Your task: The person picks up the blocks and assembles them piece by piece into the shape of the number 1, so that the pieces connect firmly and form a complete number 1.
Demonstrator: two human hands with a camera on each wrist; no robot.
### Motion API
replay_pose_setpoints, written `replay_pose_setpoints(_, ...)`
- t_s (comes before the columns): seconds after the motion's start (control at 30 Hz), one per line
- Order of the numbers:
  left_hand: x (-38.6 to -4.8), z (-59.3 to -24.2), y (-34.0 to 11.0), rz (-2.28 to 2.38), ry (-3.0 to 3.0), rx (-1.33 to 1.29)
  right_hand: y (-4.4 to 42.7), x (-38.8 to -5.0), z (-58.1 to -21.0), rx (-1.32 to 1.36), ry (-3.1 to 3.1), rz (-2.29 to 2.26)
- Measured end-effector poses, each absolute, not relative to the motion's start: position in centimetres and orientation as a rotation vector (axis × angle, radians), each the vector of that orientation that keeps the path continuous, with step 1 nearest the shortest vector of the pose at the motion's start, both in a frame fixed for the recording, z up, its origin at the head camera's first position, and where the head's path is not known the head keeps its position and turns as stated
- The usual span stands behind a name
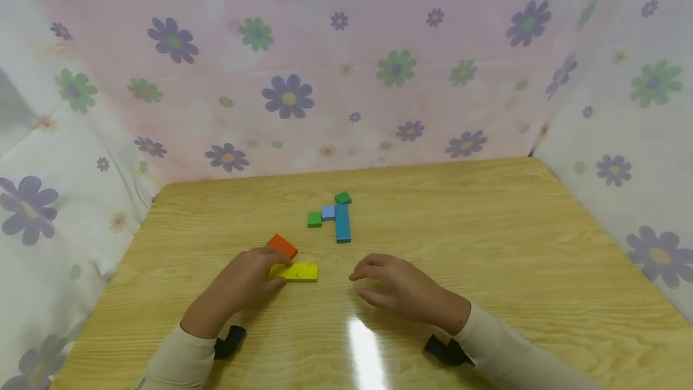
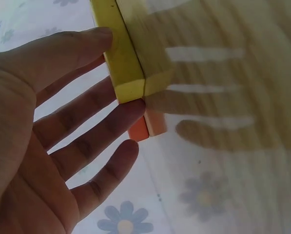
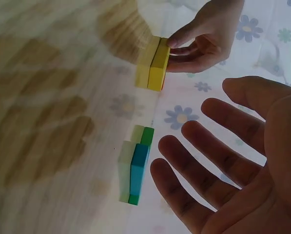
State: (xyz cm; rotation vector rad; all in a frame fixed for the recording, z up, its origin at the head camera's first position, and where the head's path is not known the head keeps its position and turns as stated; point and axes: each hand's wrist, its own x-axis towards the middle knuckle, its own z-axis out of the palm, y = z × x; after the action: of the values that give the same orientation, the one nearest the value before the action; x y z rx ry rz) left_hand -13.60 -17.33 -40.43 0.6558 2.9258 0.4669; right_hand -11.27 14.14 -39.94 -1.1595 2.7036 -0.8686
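My left hand [image 1: 247,278] holds one end of a flat yellow block [image 1: 303,272] lying on the table. In the left wrist view the thumb presses one long side of the yellow block [image 2: 120,53], with fingers at its other side. Just behind it, a red-orange block [image 1: 283,245] lies at an angle, close to those fingertips. To the right, my right hand [image 1: 400,287] hovers over the table with its fingers loosely extended and nothing between them. The right wrist view shows this hand [image 3: 223,161] apart from every block.
Farther back, a long blue block [image 1: 343,223] touches a small lavender block [image 1: 328,213]. A green block [image 1: 314,219] sits at their left, and another green block [image 1: 343,197] lies behind. Flowered cloth [image 1: 325,77] hangs around the wooden table [image 1: 460,227].
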Motion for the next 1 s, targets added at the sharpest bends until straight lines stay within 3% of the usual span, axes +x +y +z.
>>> replay_pose_setpoints(1.0,-11.5,-40.7,-14.0,0.489,2.854,1.031,13.9,-11.2,-40.6,-1.098,2.615,-0.841)
